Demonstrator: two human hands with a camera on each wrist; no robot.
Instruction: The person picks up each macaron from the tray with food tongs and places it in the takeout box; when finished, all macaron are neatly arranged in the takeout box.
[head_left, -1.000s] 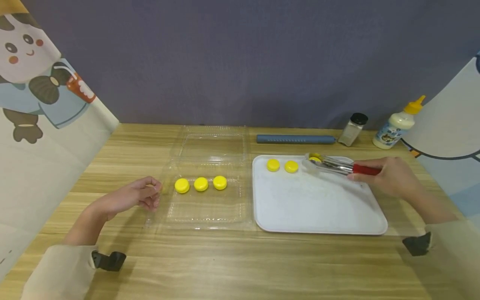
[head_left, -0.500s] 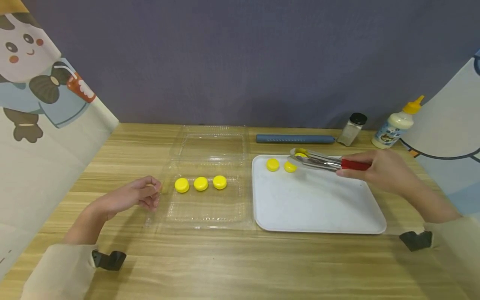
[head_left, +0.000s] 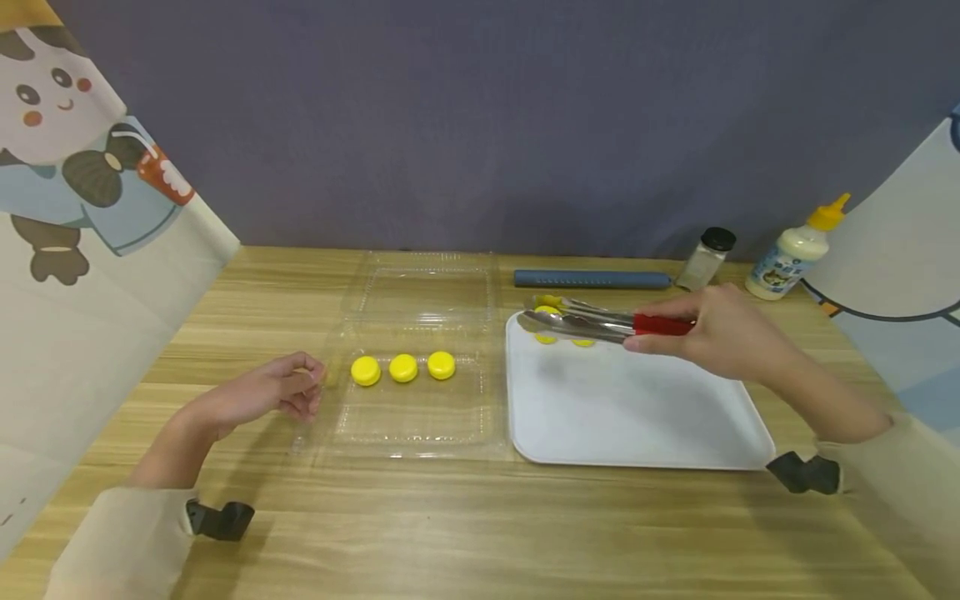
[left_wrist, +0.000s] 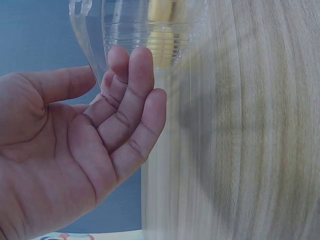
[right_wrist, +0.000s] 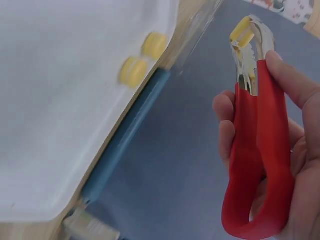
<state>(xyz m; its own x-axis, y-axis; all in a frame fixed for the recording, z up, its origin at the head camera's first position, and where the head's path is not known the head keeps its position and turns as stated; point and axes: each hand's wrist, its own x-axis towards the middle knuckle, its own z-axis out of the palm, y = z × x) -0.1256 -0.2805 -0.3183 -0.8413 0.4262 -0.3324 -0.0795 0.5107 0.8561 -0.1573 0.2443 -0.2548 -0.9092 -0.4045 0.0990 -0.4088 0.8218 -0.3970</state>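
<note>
My left hand [head_left: 262, 392] is at the left edge of an open clear plastic box [head_left: 408, 421], its thumb and a finger pinching the rim in the left wrist view. Three yellow macarons [head_left: 403, 368] sit in a row inside the box. My right hand [head_left: 720, 333] grips red-handled metal tongs [right_wrist: 265, 145]. Between the tong tips is one yellow macaron [right_wrist: 242, 32], raised over the far left part of a white tray [head_left: 630, 417]. Two more macarons [right_wrist: 133, 71] lie on that tray, partly hidden behind the tongs in the head view.
A blue-grey stick [head_left: 592, 279] lies behind the tray. At the back right stand a small jar with a black lid [head_left: 703, 260] and a squeeze bottle with a yellow nozzle [head_left: 795, 250]. The box's lid [head_left: 427, 287] lies folded back towards the dark wall.
The right hand has carried the tongs and a macaron leftward and up from the tray's far side, passing over the two others. The left hand stays put at the box.
</note>
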